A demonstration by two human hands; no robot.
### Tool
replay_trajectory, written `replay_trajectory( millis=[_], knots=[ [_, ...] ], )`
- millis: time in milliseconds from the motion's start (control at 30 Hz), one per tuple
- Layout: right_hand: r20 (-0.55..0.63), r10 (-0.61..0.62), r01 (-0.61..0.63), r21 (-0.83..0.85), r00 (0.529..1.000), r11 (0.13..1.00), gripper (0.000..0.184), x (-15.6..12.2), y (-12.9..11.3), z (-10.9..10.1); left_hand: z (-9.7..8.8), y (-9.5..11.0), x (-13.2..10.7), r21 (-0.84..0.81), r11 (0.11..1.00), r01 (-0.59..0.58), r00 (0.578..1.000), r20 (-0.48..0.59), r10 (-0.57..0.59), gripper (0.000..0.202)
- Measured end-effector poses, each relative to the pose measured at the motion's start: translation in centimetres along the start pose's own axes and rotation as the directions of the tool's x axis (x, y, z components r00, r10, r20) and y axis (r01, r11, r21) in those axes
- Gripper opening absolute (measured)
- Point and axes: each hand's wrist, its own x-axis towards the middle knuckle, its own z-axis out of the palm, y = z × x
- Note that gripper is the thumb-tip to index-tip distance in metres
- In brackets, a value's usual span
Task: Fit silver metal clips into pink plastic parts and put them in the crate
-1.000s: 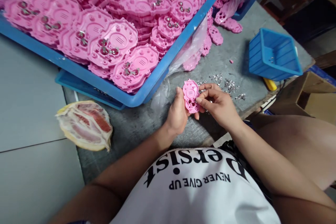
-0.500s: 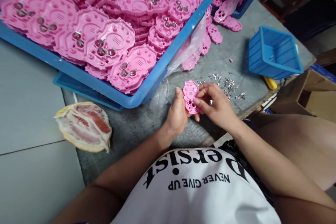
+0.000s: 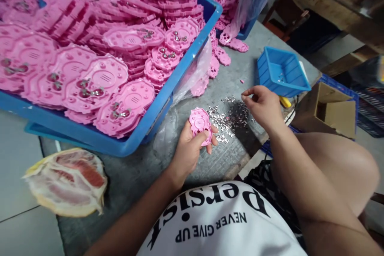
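My left hand (image 3: 192, 144) grips a small pink plastic plate (image 3: 199, 122) with holes, held just above the grey table (image 3: 246, 72). My right hand (image 3: 261, 106) is off to the right, over a scatter of small shiny metal pieces (image 3: 229, 118). Its thumb and forefinger are pinched together; what they pinch is too small to see.
A big blue crate (image 3: 180, 76) heaped with pink plates fills the upper left. A small blue bin (image 3: 282, 72) stands at the right, a cardboard box (image 3: 333, 110) beyond it. A peeled pomelo piece (image 3: 67, 180) lies at the left. More pink plates (image 3: 222, 54) lie loose on the table.
My right hand has left the pink plate and moved right to the metal pieces. The left hand still holds the plate. The view has shifted, so everything sits lower and further left.
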Motion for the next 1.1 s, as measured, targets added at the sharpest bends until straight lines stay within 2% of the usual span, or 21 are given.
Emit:
replay_trajectory(
  millis=[100, 167, 233, 367, 733, 933, 1100],
  knots=[
    [0.088, -0.091, 0.110, -0.236, 0.992, 0.966, 0.014, -0.3, -0.1, 0.7, 0.0, 0.1, 0.1, 0.004, 1.000, 0.011, 1.000, -0.025, -0.011, 0.035],
    [0.157, -0.104, 0.151, -0.331, 0.982, 0.931, 0.018, -0.4, 0.0, 1.0, -0.1, 0.1, 0.1, 0.010, 1.000, 0.009, 0.999, -0.037, -0.009, 0.033],
    [0.192, -0.087, 0.156, -0.382, 0.977, 0.911, 0.019, -0.3, 0.2, 1.1, -0.1, 0.2, 0.1, 0.008, 1.000, 0.010, 0.999, -0.037, -0.010, 0.032],
    [0.167, -0.076, 0.142, -0.432, 0.983, 0.891, 0.020, 0.2, 0.5, 0.8, -0.3, 0.2, 0.0, -0.007, 1.000, 0.014, 1.000, -0.023, -0.014, 0.031],
    [0.185, -0.116, 0.174, -0.336, 0.976, 0.926, 0.015, 0.2, 1.1, 1.4, -0.4, 0.3, -0.1, -0.035, 0.999, 0.020, 1.000, -0.004, -0.020, 0.033],
    [0.242, -0.309, 0.354, -0.174, 0.920, 0.919, 0.018, -0.3, 0.1, 4.2, -0.4, 0.2, 0.0, -0.026, 1.000, 0.015, 1.000, -0.010, -0.015, 0.028],
    [0.251, -0.403, 0.446, -0.147, 0.880, 0.883, 0.017, -0.2, -0.1, 5.7, -0.3, 0.2, 0.0, -0.021, 1.000, 0.016, 1.000, -0.019, -0.016, 0.030]
  ],
)
